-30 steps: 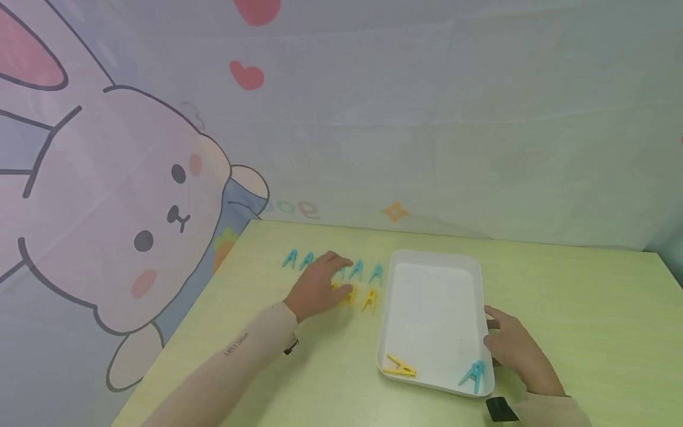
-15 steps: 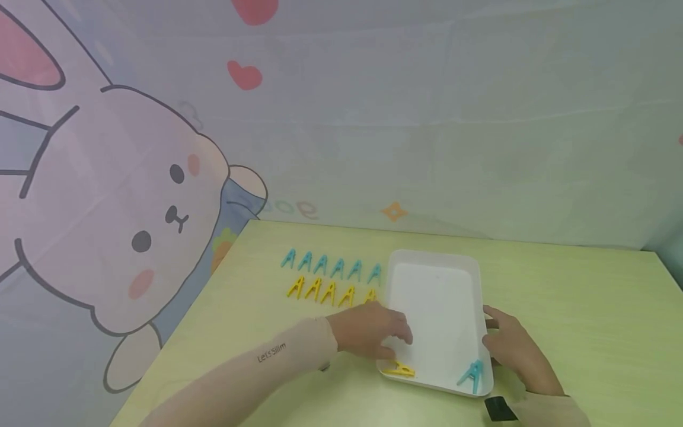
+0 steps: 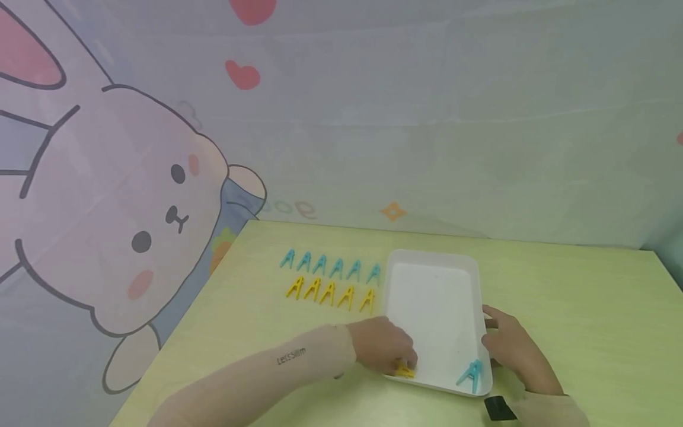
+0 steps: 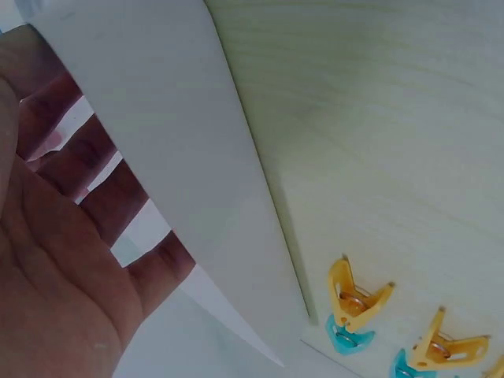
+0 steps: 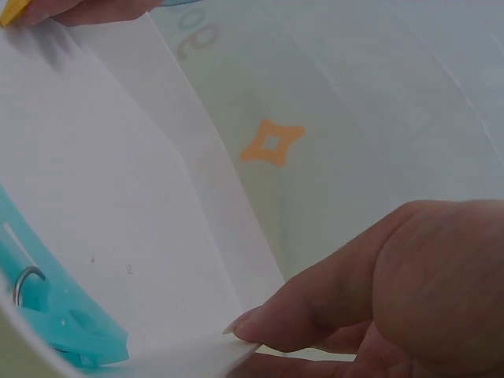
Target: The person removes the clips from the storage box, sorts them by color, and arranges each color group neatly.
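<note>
Inside the white tray (image 3: 434,314), at its near left corner, my left hand (image 3: 383,345) pinches a yellow clothespin (image 3: 405,372), partly covered by the fingers. The right wrist view catches those fingertips and a bit of yellow at its top left edge. My right hand (image 3: 516,350) grips the tray's right side, and up close the thumb (image 5: 291,319) lies over the rim with fingers beneath. A turquoise clothespin (image 3: 472,376) lies in the tray's near right corner.
Left of the tray, a row of several turquoise clothespins (image 3: 337,268) lies behind a row of several yellow clothespins (image 3: 329,292) on the light green table (image 3: 576,296). A printed rabbit backdrop (image 3: 176,207) hangs behind the table and along its left.
My left hand has come from the clothespin rows to the tray's near left corner and taken hold of the yellow clothespin there. The right hand stays on the tray's side.
</note>
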The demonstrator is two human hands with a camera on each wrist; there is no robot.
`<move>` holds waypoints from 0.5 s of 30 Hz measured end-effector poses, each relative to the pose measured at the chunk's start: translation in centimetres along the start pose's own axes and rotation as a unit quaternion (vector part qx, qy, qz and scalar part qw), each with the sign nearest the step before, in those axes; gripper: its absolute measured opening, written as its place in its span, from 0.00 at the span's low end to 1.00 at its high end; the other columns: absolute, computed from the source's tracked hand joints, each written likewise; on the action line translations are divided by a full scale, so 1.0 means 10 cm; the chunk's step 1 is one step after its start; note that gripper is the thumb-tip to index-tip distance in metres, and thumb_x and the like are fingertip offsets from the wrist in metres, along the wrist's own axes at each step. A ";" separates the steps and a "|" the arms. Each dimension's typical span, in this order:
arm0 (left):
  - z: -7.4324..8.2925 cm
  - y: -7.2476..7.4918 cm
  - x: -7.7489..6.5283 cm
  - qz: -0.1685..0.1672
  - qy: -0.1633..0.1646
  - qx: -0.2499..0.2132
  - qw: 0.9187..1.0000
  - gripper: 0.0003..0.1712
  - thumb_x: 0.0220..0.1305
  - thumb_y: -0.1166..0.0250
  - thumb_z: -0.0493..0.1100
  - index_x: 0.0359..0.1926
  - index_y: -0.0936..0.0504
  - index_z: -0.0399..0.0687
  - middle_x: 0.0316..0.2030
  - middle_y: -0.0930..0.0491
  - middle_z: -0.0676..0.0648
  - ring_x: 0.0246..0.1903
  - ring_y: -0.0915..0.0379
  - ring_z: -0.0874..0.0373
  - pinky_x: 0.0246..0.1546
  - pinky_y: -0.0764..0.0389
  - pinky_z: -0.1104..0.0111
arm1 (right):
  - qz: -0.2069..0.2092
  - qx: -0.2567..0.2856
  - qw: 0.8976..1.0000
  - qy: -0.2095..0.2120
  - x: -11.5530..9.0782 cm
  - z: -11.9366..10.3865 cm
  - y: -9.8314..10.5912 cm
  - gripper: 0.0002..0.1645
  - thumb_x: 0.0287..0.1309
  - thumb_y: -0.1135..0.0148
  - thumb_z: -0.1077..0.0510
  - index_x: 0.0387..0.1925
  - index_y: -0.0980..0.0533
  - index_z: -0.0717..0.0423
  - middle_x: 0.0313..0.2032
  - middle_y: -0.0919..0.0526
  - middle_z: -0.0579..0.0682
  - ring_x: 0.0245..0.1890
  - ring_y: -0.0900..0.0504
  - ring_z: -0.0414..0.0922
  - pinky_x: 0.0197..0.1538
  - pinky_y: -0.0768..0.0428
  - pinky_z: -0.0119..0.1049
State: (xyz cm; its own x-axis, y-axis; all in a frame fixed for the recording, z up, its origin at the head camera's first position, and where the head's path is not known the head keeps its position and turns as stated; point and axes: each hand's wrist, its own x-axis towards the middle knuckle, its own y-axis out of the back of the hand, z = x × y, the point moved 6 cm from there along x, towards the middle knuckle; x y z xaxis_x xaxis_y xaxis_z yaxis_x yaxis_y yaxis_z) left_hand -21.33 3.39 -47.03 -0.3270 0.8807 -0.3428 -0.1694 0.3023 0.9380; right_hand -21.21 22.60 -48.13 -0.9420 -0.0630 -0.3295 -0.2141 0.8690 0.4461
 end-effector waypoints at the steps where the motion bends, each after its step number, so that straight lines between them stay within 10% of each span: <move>1: 0.00 0.00 0.00 0.000 -0.001 -0.002 1.000 0.15 0.55 0.36 0.47 0.44 0.20 0.68 0.31 0.26 0.66 0.30 0.32 0.74 0.33 0.32 0.78 | 0.000 0.002 1.000 0.000 0.00 0.00 0.00 0.39 0.49 0.59 0.71 0.66 0.54 0.69 0.58 0.44 0.76 0.43 0.26 0.59 0.33 0.22 0.45; 9: -0.16 0.19 -0.08 0.075 0.040 -0.102 0.991 0.20 0.56 0.38 0.48 0.51 0.25 0.65 0.34 0.27 0.65 0.32 0.33 0.73 0.34 0.33 0.80 | -0.001 -0.002 1.000 -0.003 0.00 0.00 0.00 0.40 0.50 0.59 0.71 0.66 0.55 0.69 0.58 0.44 0.76 0.43 0.25 0.59 0.33 0.21 0.45; 15: -0.57 0.45 -0.40 0.260 0.099 -0.178 0.944 0.20 0.56 0.38 0.48 0.51 0.26 0.57 0.37 0.26 0.62 0.36 0.30 0.70 0.35 0.30 0.78 | -0.002 -0.007 1.000 0.002 0.00 -0.01 0.00 0.40 0.50 0.59 0.71 0.66 0.56 0.70 0.57 0.44 0.76 0.41 0.25 0.57 0.32 0.22 0.44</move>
State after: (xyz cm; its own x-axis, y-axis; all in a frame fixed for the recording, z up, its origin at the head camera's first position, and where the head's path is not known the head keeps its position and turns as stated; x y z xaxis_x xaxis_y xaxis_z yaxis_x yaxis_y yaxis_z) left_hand -26.07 -0.84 -41.71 -0.6130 0.7804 0.1232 -0.2289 -0.3247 0.9177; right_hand -21.25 22.53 -48.07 -0.9419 -0.0687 -0.3288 -0.2223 0.8614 0.4567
